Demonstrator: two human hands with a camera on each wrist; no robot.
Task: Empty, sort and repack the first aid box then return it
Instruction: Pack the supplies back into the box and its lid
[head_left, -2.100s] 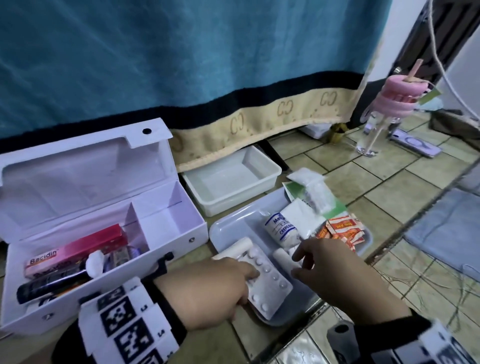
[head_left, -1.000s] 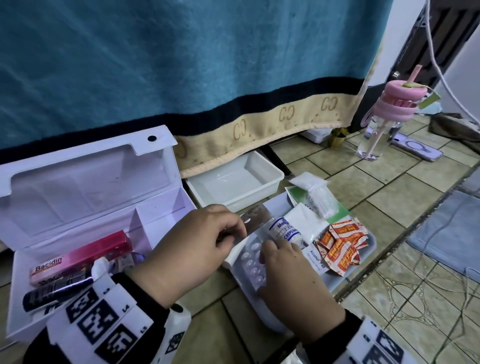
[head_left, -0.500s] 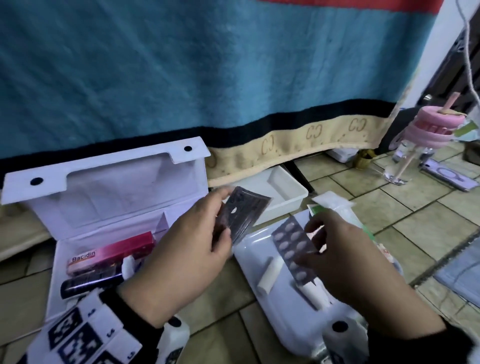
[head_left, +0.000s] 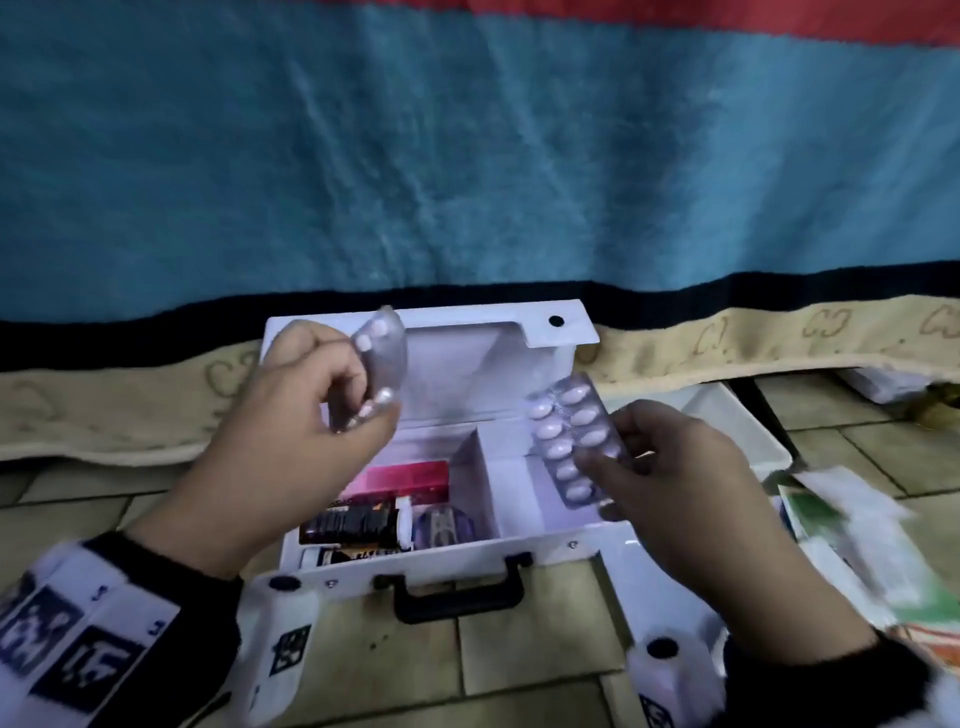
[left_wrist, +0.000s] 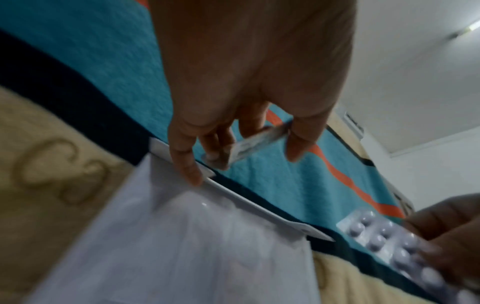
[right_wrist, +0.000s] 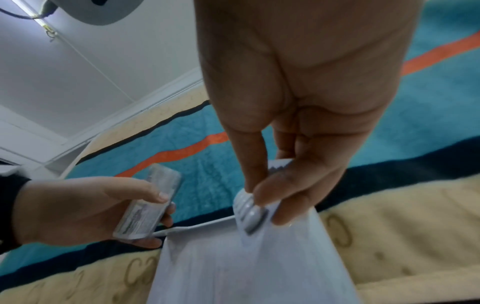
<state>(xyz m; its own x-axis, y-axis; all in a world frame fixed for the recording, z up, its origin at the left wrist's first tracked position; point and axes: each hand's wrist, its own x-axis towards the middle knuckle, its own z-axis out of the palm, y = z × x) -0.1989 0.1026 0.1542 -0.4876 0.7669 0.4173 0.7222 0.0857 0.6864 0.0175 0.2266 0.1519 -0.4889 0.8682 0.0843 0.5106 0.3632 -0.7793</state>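
Head view: blister pack (head_left: 571, 441) pinched in right hand (head_left: 675, 483) grip.

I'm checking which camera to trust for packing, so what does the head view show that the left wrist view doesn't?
Only the head view shows the first aid box's inside: a pink carton and dark bottle in its left compartment.

Only the left wrist view shows the ceiling.

Both show the left hand pinching one blister pack, the right hand holding another.

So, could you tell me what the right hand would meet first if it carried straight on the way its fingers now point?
Probably the raised lid of the first aid box: in the right wrist view it lies just beyond the right hand and its blister strip. Depth is uncertain.
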